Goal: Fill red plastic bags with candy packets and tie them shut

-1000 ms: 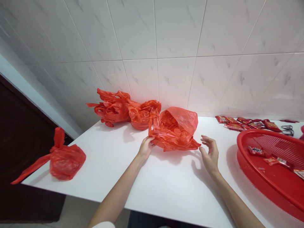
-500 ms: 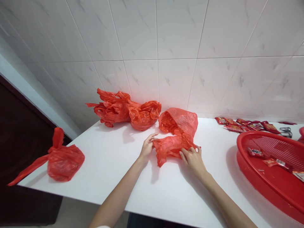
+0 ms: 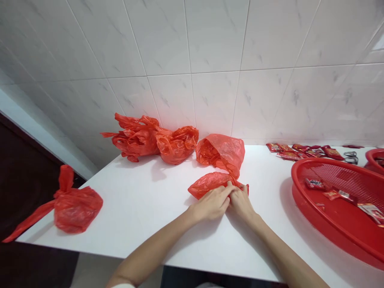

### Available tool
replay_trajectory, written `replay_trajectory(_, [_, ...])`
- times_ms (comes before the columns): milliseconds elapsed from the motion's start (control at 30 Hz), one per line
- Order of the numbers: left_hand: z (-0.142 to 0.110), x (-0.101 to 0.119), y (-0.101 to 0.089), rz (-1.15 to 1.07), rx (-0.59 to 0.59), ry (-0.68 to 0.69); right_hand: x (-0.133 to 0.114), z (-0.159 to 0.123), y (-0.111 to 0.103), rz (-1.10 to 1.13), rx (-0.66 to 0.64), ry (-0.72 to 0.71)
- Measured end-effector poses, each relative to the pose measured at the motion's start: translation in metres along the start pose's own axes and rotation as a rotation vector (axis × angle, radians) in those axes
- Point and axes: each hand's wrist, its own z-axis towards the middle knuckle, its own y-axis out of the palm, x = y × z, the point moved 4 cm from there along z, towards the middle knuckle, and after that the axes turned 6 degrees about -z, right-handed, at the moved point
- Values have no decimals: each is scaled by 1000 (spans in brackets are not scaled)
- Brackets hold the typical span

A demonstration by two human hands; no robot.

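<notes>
Left hand (image 3: 211, 205): pinching a red plastic bag (image 3: 208, 185), pressed against the other hand
Right hand (image 3: 242, 207): pinching the same bag's edge
Beneath: white surface (image 3: 135, 212)
Right: red basket (image 3: 312, 165)

Left hand (image 3: 211, 204), right hand (image 3: 242, 206), pinching red plastic bag (image 3: 208, 185)

Indoor room of kitchen or utility type: white marble-pattern wall tiles (image 3: 192, 40) above a white worktop (image 3: 135, 212) carrying a red plastic basket (image 3: 297, 188) and red sachets (image 3: 288, 152).
</notes>
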Motion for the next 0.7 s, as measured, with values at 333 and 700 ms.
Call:
replay_trajectory(333, [12, -53, -48, 477, -119, -551, 17, -1, -8, -55, -128, 208])
replay_trajectory(700, [-4, -71, -36, 340, -186, -419, 19, -10, -33, 71, 421, -5])
